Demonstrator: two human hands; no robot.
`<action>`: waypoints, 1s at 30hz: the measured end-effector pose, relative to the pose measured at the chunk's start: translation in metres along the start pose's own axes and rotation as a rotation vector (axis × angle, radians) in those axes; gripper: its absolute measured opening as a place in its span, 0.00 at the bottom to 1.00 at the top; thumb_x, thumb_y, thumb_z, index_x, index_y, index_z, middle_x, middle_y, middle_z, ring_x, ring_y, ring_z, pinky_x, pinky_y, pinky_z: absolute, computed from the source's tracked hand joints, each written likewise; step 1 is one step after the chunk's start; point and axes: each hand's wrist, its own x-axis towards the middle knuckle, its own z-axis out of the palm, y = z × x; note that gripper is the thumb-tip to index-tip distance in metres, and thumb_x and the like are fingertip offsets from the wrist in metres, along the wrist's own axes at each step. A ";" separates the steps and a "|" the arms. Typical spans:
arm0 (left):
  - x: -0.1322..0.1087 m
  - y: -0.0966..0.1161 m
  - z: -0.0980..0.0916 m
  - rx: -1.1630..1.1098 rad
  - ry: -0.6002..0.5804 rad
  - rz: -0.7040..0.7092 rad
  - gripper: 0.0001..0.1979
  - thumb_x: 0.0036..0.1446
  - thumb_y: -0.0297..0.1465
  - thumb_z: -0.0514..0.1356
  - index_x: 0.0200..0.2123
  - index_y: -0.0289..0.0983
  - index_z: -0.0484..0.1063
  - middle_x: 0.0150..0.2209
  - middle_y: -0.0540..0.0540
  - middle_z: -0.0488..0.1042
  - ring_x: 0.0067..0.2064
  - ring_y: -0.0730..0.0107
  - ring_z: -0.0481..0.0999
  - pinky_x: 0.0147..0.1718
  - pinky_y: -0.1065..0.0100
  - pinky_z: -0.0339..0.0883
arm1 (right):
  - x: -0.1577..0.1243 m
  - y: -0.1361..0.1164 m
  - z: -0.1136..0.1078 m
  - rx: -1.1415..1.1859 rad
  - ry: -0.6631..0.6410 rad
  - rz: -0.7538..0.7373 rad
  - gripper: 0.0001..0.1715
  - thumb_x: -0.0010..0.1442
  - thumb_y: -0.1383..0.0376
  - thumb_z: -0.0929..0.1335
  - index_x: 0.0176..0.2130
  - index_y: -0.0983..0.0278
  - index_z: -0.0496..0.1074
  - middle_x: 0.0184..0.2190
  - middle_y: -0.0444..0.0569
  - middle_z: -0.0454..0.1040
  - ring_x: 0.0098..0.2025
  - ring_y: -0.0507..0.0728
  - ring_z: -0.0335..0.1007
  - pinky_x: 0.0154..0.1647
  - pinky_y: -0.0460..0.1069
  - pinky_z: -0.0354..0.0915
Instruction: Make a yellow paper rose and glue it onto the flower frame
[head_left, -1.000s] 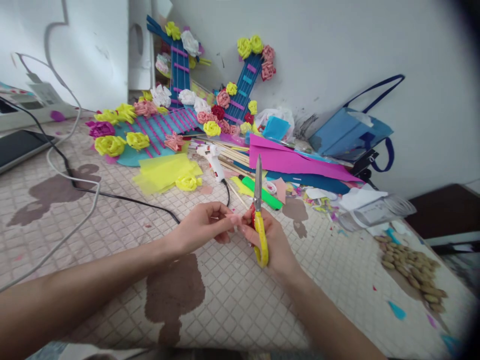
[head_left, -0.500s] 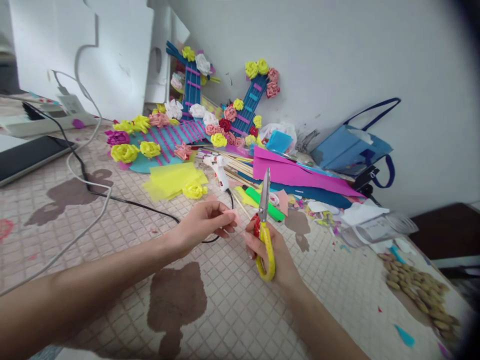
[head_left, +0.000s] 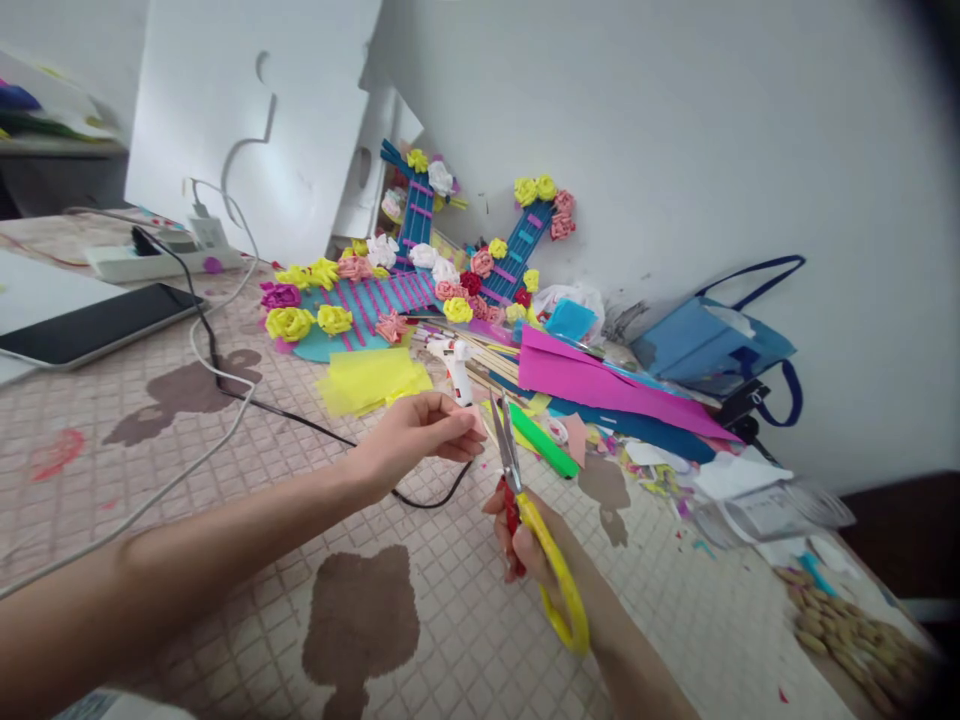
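Left hand (head_left: 416,435) pinches a pink paper piece (head_left: 472,418). Right hand (head_left: 534,550) grips the handles of scissors (head_left: 534,512) beside it; blades slightly parted, tips forward, long axis slanting leftward away from the wearer. Glue gun (head_left: 455,372) beyond.

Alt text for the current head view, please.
The right hand holds yellow-and-red scissors, blades slightly apart, near a small pink piece pinched in the left hand. Beyond are a white glue gun, yellow sheets and flower-trimmed blue boards.
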 end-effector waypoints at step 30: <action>0.002 0.005 -0.002 -0.027 0.031 0.064 0.11 0.53 0.35 0.63 0.29 0.33 0.68 0.31 0.47 0.77 0.32 0.73 0.76 0.35 0.68 0.71 | 0.005 0.002 0.006 -0.284 0.138 0.016 0.22 0.55 0.48 0.63 0.37 0.64 0.63 0.22 0.39 0.58 0.19 0.48 0.53 0.16 0.43 0.57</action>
